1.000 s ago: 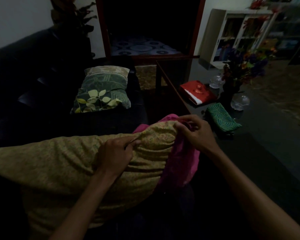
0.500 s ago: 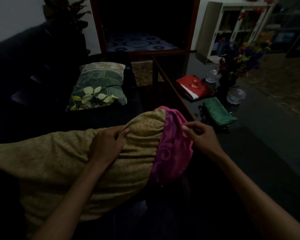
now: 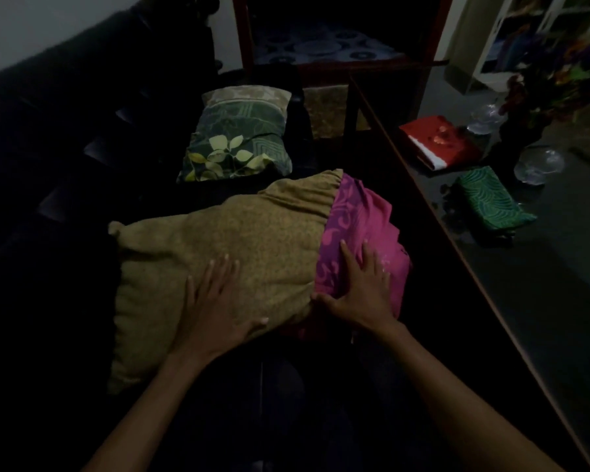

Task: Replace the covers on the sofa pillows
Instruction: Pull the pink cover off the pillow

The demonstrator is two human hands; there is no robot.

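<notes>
While both hands lie flat on it, the pillow (image 3: 218, 264) stretches crosswise under the fingers, its long axis running from the left to the right of the person, on the dark sofa (image 3: 48, 148). Its pink end (image 3: 361, 226) pokes out of the tan cover (image 3: 191, 253) on the right side, so the right hand (image 3: 358, 287) is nearer the open mouth of that cover. That hand's fingers (image 3: 346, 257) are straight and spread, pressing on the pink cloth just past the cover's edge, gripping nothing. Spread and straight too, the left hand (image 3: 218, 308) presses the tan cover, holding nothing. Likely the cover's edge must next be pulled rightward, away from the left fingers
</notes>
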